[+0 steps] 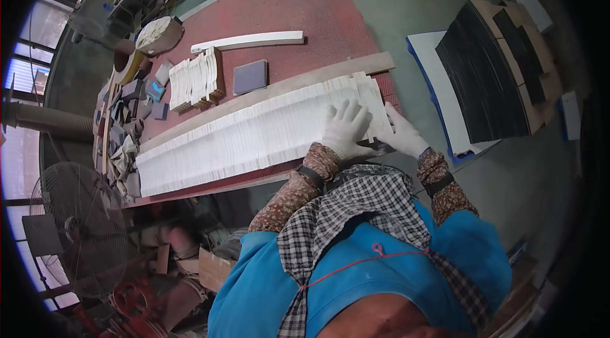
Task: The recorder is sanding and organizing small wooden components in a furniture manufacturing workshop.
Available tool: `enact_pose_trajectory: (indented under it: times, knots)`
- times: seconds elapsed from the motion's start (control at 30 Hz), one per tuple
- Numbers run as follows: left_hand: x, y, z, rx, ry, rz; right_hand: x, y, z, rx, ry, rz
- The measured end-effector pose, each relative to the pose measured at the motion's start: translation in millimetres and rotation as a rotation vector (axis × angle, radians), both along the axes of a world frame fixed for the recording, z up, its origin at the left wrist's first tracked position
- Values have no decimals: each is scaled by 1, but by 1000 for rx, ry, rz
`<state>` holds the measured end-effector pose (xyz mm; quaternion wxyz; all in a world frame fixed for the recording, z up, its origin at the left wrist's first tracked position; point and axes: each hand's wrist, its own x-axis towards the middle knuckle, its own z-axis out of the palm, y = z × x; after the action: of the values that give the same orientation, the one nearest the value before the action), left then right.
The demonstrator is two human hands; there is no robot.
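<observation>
A long row of white strips (248, 128), packed side by side, runs across the red-topped table (298, 4). My left hand (346, 127), in a white glove, lies on the row near its right end with the fingers spread. At that end, my gloved right hand (405, 133) has its fingers and thumb round the last white strips (375, 106). These end strips stand slightly out of line with the others. A pale wooden batten (279, 89) lies along the far side of the row.
Beyond the batten lie a bundle of strips (194, 81), a grey-purple block (250, 77) and a curved white piece (248, 40). Sanding blocks and scraps (130, 100) crowd the table's left edge. A fan (79, 227) stands at left; dark stacked panels (486, 77) sit on a pallet at right.
</observation>
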<state>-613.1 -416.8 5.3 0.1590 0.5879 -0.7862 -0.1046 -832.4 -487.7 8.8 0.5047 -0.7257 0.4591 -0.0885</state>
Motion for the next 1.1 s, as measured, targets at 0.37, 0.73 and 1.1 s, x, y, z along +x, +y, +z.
enact_pose_trajectory:
  times: [0.37,0.73,1.1]
  knots:
    - [-7,-16,-10,69,-17,-136,-28,14,-18,-198,339,144]
    - [-10,-18,-15,42,-62,-51,-2,-43,-26,-342,435,353]
    - [-15,-13,-5,16,-14,-7,-7,-21,-21,-265,402,258]
